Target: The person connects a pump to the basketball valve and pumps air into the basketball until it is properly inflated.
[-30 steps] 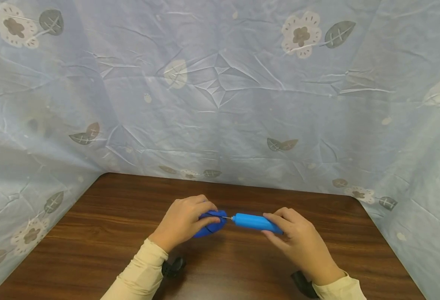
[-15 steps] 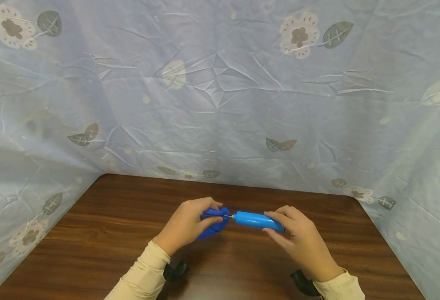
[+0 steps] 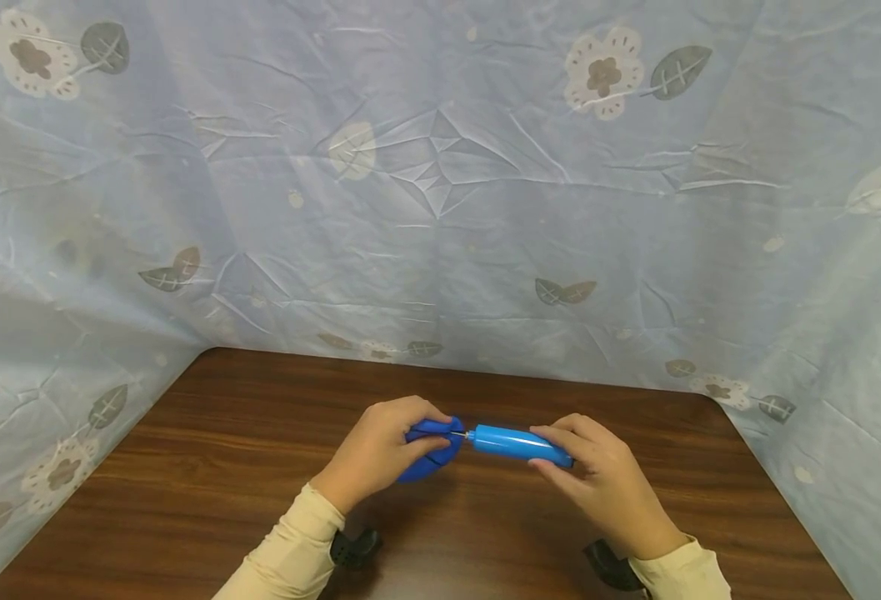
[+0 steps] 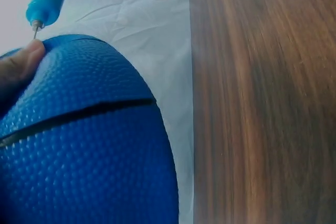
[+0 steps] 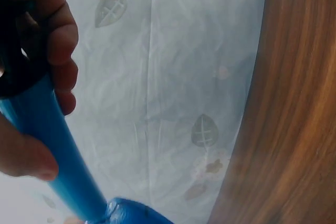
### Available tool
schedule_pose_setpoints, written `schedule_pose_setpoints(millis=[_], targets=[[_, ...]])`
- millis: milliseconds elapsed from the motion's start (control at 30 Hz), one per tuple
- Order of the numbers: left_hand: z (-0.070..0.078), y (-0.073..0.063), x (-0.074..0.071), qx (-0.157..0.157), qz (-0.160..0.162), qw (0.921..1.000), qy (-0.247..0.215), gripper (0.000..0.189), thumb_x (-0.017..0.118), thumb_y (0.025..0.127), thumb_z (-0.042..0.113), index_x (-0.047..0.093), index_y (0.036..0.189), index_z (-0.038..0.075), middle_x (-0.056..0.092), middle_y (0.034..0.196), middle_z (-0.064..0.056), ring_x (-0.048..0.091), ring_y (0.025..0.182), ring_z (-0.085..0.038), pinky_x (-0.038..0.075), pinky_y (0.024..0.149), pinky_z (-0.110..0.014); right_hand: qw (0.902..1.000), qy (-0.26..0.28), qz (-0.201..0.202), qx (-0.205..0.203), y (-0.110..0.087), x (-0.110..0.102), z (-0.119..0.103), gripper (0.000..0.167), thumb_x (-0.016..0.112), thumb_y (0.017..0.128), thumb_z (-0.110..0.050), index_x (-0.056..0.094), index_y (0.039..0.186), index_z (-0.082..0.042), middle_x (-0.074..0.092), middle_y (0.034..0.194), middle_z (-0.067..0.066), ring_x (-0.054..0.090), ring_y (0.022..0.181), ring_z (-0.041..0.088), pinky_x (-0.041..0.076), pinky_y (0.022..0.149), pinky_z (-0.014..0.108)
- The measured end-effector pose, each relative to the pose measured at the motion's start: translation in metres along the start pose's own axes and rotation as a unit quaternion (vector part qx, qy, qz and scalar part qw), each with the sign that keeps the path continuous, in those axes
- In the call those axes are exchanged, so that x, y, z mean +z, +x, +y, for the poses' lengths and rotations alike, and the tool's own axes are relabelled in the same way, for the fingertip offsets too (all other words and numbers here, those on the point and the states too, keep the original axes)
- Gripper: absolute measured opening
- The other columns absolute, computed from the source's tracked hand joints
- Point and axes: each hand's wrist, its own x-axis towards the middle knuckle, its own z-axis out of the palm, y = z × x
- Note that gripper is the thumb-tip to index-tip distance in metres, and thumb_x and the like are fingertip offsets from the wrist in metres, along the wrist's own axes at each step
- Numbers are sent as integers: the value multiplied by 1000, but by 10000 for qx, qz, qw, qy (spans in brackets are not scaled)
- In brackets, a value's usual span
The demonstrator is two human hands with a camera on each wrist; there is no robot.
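Note:
In the head view my left hand (image 3: 383,446) pinches a blue rubber ball (image 3: 423,468) with black lines, which looks soft and partly collapsed. Its pebbled skin fills much of the left wrist view, the thumb pressing near the top of the ball (image 4: 94,145). My right hand (image 3: 598,471) grips a light blue hand pump (image 3: 511,442) by its black-handled end. A thin metal needle (image 4: 35,29) sticks out of the pump's tip and meets the ball beside my left thumb. How deep it sits is hidden.
Both hands are held over a dark brown wooden table (image 3: 260,400). A pale blue patterned cloth (image 3: 440,250) hangs behind and along both sides. Black wrist straps (image 3: 356,547) show at the cuffs.
My left hand and the ball have shifted slightly right, toward the pump. Less of the needle shows between them. My right hand has barely moved.

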Motion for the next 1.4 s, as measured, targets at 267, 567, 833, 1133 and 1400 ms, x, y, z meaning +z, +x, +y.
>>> schedule_pose_setpoints(millis=[267, 567, 833, 1133, 1400], targets=[[2, -1, 3, 646, -126, 9978, 11, 20, 82, 89, 14, 72, 107, 14, 75, 105, 5, 72, 99, -9, 59, 86, -23, 9993, 366, -84, -5, -3, -2, 3, 41, 88, 79, -3, 75, 117, -7, 66, 104, -5, 54, 83, 4, 45, 64, 12], [3, -2, 6, 1011, -273, 9939, 341, 21, 84, 87, 12, 71, 104, 12, 76, 104, 2, 73, 95, -9, 58, 84, -20, 9993, 292, -196, -99, -4, 4, 4, 38, 87, 83, -9, 75, 119, -10, 67, 106, -5, 56, 85, 6, 45, 66, 11], [3, -1, 11, 1244, -311, 9914, 272, 22, 84, 87, 10, 72, 106, 12, 76, 104, 4, 71, 95, -5, 58, 84, -19, 9989, 344, -325, -17, -3, 7, 3, 44, 88, 80, -4, 74, 121, -11, 66, 108, -6, 57, 85, 6, 46, 68, 13], [8, -1, 10, 1057, -249, 9941, 75, 29, 84, 88, 11, 68, 112, 16, 74, 105, 6, 70, 98, -5, 59, 85, -24, 9976, 447, -439, 310, -4, 10, 0, 41, 87, 82, -7, 74, 121, -13, 65, 108, -10, 56, 85, 4, 48, 64, 15], [7, 0, 7, 777, -349, 9962, 161, 48, 81, 92, 20, 61, 134, 15, 67, 128, 4, 66, 116, -11, 57, 97, -33, 9997, 114, -180, 140, 0, 11, -1, 43, 89, 79, -6, 75, 120, -9, 65, 105, -8, 56, 84, 5, 46, 66, 11]])
